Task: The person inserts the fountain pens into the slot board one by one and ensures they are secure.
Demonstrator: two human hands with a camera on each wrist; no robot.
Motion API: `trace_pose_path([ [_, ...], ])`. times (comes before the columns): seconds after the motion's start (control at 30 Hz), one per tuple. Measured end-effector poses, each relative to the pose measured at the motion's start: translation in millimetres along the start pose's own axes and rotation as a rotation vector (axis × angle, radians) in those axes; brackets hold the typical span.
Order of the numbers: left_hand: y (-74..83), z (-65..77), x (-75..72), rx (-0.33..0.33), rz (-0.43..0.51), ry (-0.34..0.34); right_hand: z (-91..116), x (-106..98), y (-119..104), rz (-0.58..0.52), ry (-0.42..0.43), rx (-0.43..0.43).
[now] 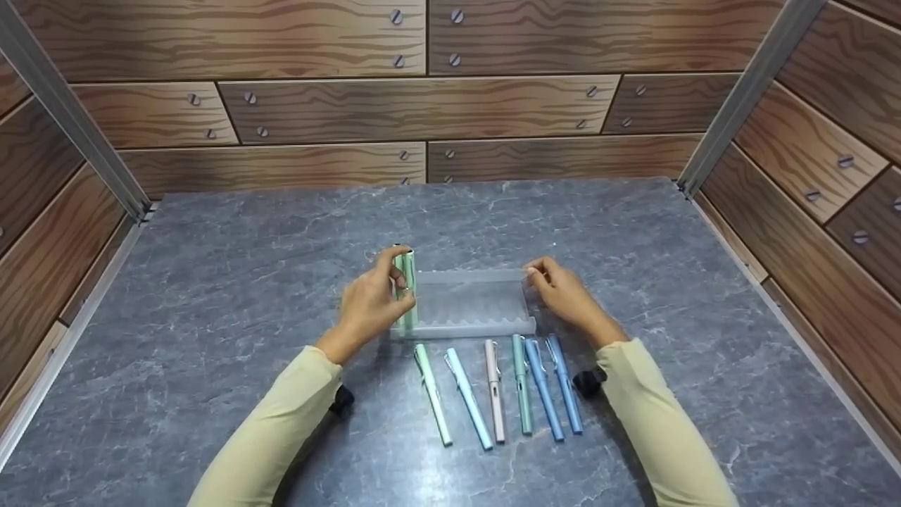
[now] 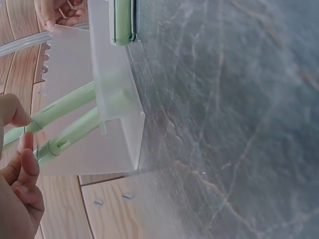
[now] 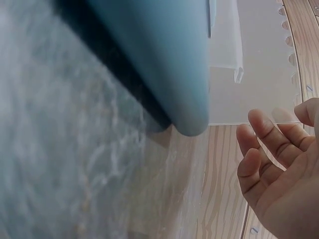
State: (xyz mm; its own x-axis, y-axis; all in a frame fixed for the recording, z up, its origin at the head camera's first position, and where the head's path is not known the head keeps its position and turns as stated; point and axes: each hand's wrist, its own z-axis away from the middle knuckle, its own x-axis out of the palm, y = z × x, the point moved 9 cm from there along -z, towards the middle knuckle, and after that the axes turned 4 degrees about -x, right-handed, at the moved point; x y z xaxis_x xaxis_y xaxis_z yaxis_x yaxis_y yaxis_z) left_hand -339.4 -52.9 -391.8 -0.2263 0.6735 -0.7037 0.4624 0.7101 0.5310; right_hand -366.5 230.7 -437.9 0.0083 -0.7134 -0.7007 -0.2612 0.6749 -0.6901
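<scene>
A clear plastic pen holder [image 1: 471, 299] with notched edges stands in the middle of the table. Two light green pens [image 2: 75, 107] lie side by side across its left end. My left hand [image 1: 373, 299] pinches one green pen near its upper end, and its lower fingers lie close against the other. At the holder's far right corner, my right hand [image 1: 563, 292] holds the plastic edge between thumb and fingers; one fingertip [image 3: 283, 115] shows through the sheet in the right wrist view.
In front of the holder lies a loose row: a light green pen [image 1: 433, 394], a light blue pen [image 1: 469, 399], a pinkish pen [image 1: 495, 391], a teal pen [image 1: 521, 384] and two blue pens [image 1: 545, 391]. Wood-patterned walls [image 1: 422, 109] enclose the marbled table [image 1: 211, 282].
</scene>
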Motion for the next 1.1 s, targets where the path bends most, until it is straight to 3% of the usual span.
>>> trace_pose_path([
  [0.53,0.9,-11.3,5.5,-0.075,-0.026,-0.129,-1,-1,-1,-0.013,-0.004,0.002],
  [0.8,-3.0,-15.0,7.3,-0.126,-0.069,-0.163,0,-1,-2,-0.008,-0.013,0.002],
  [1.1,-4.4,-14.6,8.9,-0.135,-0.105,-0.178,0,-1,-1,0.005,0.003,-0.001],
])
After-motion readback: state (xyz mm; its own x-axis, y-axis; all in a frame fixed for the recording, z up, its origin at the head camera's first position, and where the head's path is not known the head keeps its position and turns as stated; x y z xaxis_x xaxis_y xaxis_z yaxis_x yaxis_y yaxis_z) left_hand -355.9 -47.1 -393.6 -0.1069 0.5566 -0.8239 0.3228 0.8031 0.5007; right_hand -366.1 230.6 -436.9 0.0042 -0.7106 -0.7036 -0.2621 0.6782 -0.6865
